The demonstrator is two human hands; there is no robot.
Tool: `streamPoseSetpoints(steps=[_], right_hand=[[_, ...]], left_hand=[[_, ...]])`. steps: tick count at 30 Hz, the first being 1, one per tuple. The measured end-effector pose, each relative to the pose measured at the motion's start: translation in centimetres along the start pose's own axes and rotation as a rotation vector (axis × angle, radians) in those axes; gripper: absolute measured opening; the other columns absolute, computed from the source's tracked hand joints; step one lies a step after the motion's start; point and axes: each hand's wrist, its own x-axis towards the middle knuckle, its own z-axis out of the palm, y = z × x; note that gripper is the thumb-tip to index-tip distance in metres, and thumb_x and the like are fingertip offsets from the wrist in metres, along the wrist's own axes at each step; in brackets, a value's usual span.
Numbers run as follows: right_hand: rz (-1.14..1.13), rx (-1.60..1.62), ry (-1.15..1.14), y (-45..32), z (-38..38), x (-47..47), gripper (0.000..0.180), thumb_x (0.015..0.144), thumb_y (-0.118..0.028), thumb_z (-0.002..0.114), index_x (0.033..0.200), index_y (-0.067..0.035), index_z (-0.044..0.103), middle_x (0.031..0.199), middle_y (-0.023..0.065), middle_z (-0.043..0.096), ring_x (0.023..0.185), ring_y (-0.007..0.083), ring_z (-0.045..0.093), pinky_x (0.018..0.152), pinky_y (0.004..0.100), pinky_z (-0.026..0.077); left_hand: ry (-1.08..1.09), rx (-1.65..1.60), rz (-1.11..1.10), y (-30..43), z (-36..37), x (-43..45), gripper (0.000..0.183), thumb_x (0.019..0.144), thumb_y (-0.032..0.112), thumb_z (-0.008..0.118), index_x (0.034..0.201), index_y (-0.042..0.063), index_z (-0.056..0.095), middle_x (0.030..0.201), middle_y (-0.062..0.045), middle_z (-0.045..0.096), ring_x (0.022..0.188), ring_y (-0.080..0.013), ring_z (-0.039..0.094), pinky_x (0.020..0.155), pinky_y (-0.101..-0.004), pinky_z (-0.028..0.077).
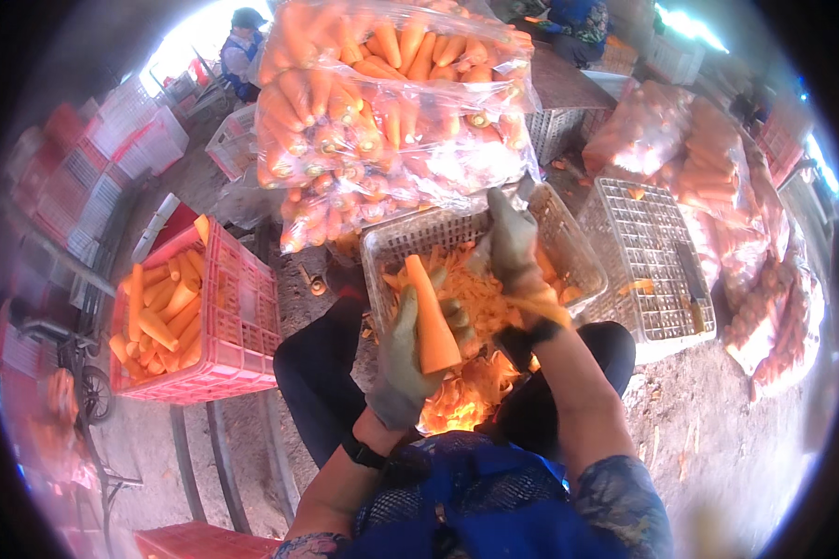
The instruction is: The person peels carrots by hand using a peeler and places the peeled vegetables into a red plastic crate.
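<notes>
My left hand (pixel 405 356), in a greyish glove, is closed around a thick, smooth orange carrot (pixel 430 321). The carrot is tilted, its broad end towards me. Higher and to the right, my gloved right hand (pixel 514 234) is over a dirty pale plastic crate (pixel 419 234); whether a tool is in its curled fingers is hidden by blur. A strip of orange peel (pixel 545 304) hangs across my right wrist. Heaped carrot peelings (pixel 454 279) lie in the crate beneath both hands, and more peelings (pixel 468 395) are between my legs.
Left stands a red plastic crate (pixel 238 314) of smooth carrots (pixel 171 300). Ahead, a clear plastic bag of carrots (pixel 391 112) towers. An upturned crate (pixel 643 244) at right bears a knife (pixel 691 279); filled bags (pixel 713 168) lie beyond. Other people (pixel 241 52) are at the back.
</notes>
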Motion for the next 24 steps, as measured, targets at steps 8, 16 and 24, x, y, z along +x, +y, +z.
streamPoseSetpoints(steps=[8,16,24], right_hand=[[0.197,-0.104,-0.235,-5.5,2.4,-13.2,0.033,0.11,-0.025,0.069,0.082,-0.009,0.064,0.069,0.0056,0.064,0.059,0.015,0.06,0.055,0.0315,0.047],[0.005,-0.062,0.099,-2.0,2.1,1.4,0.032,0.103,-0.037,0.079,0.091,-0.009,0.069,0.077,0.0005,0.065,0.067,0.0116,0.057,0.06,0.0302,0.045],[0.186,-0.031,-0.259,-7.2,1.2,-12.9,0.026,0.107,-0.026,0.073,0.09,-0.008,0.068,0.076,0.001,0.066,0.068,0.012,0.063,0.063,0.0295,0.051]], left_hand=[[-0.02,0.219,0.139,-1.5,0.3,1.1,0.059,0.118,0.05,0.047,0.157,0.006,0.051,0.134,-0.014,0.07,0.118,-0.0315,0.072,0.104,-0.0501,0.061],[-0.218,0.129,0.09,-2.9,-0.5,0.5,0.055,0.12,0.047,0.044,0.156,0.005,0.05,0.113,-0.014,0.073,0.098,-0.0286,0.072,0.093,-0.046,0.062],[-0.04,0.366,0.229,-1.6,-0.1,0.2,0.06,0.119,0.05,0.044,0.16,0.006,0.047,0.13,-0.012,0.069,0.117,-0.028,0.07,0.11,-0.0451,0.057]])
